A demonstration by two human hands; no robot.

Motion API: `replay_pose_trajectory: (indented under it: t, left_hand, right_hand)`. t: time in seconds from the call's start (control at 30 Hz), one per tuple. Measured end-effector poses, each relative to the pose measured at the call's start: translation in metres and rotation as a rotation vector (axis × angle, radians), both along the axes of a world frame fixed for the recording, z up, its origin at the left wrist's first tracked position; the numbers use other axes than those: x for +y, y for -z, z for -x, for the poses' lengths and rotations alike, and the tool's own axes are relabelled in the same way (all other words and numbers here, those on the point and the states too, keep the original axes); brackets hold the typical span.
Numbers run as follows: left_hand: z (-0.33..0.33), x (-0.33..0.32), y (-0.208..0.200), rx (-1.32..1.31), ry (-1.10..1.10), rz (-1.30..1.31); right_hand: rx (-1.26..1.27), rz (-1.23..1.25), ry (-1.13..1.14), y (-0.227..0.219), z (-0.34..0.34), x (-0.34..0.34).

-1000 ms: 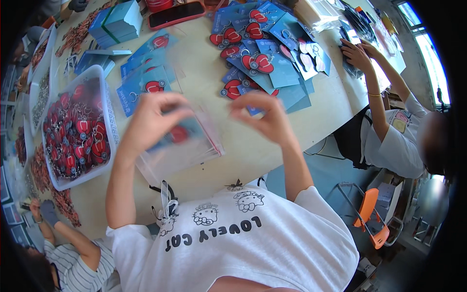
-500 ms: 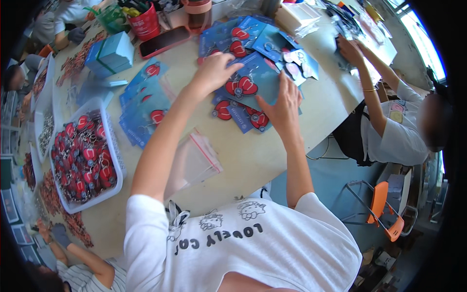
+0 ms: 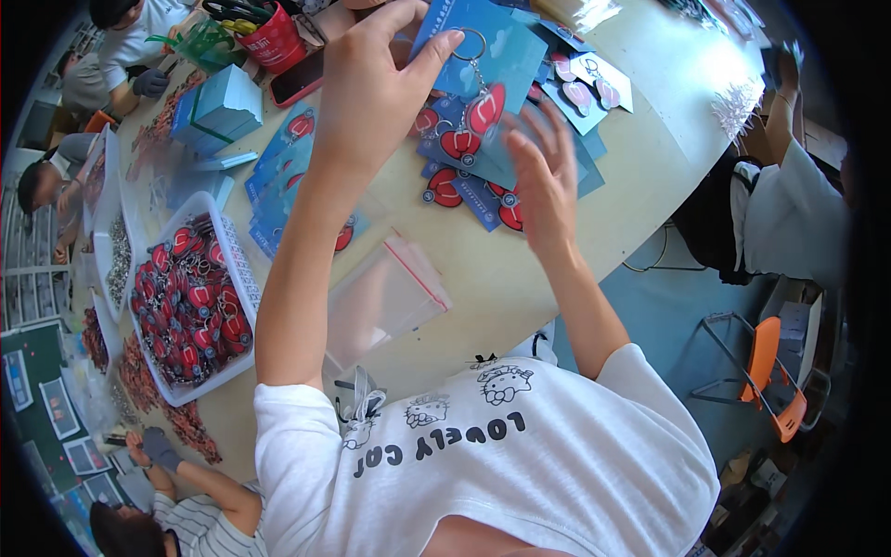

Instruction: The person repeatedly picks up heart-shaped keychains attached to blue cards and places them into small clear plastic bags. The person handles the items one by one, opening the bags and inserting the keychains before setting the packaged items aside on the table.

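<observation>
My left hand (image 3: 371,88) pinches a blue card (image 3: 501,70) between thumb and fingers, lifted over the pile. From a metal ring (image 3: 471,45) beside my thumb hangs a red flip-flop-shaped keychain (image 3: 485,110) in front of this card. My right hand (image 3: 546,181), its fingers blurred but stretched apart, hovers just right of that keychain and holds nothing I can see. Below lie more blue cards (image 3: 478,200) with red flip-flop keychains (image 3: 444,187). White cards with pink keychains (image 3: 577,97) lie to the right.
At left stand a white basket (image 3: 243,265) of red keychains, a banded stack of blue cards (image 3: 221,110) and a red pen cup (image 3: 271,42). Clear plastic bags (image 3: 385,302) lie near me. Co-workers sit around; an orange chair (image 3: 763,362) stands at right.
My left hand has raised a card with a red keychain up from the pile. My right hand stays beside the pile, now blurred by motion. The view has shifted slightly.
</observation>
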State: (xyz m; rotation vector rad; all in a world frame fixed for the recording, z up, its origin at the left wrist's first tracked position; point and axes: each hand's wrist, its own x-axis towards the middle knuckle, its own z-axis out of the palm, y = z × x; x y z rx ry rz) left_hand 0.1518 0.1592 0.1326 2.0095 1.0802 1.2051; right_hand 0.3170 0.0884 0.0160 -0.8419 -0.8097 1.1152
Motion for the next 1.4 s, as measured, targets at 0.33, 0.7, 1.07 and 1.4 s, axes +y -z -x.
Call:
replay_pose_trajectory:
  t: [0.33, 0.7, 1.07, 1.4]
  left_hand:
    - [0.034, -0.037, 0.01, -0.214, -0.114, 0.209]
    - [0.08, -0.106, 0.041, -0.581, -0.163, 0.267]
    - [0.1, -0.131, 0.066, -0.597, -0.335, 0.381]
    - [0.099, -0.135, 0.076, -0.636, -0.378, 0.492]
  right_hand:
    - [-1.154, -0.625, 0.446, -0.022, 0.033, 0.0]
    - [0.181, 0.142, -0.309, -0.013, 0.055, -0.012]
    - [-0.155, 0.037, -0.303, -0.006, 0.083, -0.027]
    - [-0.17, 0.127, -0.382, -0.015, 0.094, -0.039]
